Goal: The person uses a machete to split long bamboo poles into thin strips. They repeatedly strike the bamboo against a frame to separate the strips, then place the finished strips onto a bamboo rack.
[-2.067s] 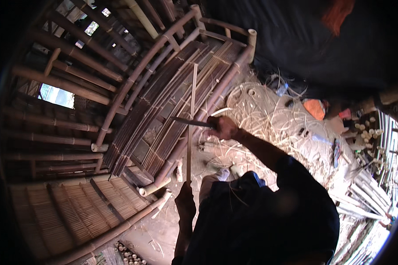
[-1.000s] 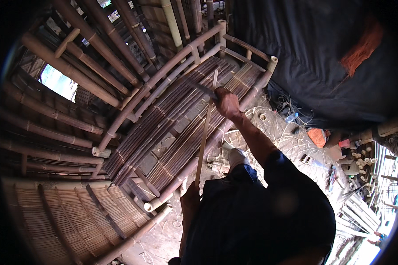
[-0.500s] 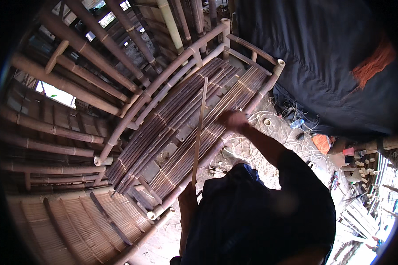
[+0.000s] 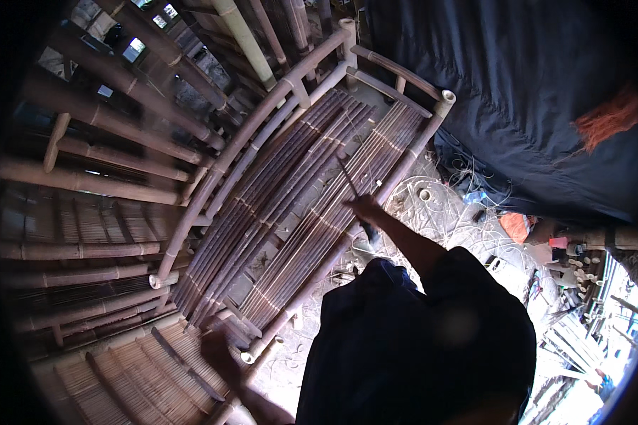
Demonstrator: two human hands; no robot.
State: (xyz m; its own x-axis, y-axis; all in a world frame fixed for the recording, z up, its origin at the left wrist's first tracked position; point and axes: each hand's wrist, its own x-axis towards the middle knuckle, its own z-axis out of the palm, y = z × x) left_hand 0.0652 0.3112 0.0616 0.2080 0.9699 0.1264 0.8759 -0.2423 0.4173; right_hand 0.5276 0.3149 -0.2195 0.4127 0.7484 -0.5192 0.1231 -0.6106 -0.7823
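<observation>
Knife [image 4: 348, 176] in R hand [image 4: 365, 209]

Smooth, faintly glossy bamboo bench [image 4: 221, 164], metal-looking blade [image 4: 348, 176], creased cloth-like black sheet [image 4: 496, 106], rough fibrous orange strands [image 4: 609, 122].

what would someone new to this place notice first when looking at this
Probably the long bamboo bench, running diagonally through the middle, with the right hand holding a thin, dark blade over its slats. Next comes the black sheet at upper right, with a bright orange tuft toward its right edge. Below the sheet, pale curled strips litter the floor beyond the bench's right side.
</observation>
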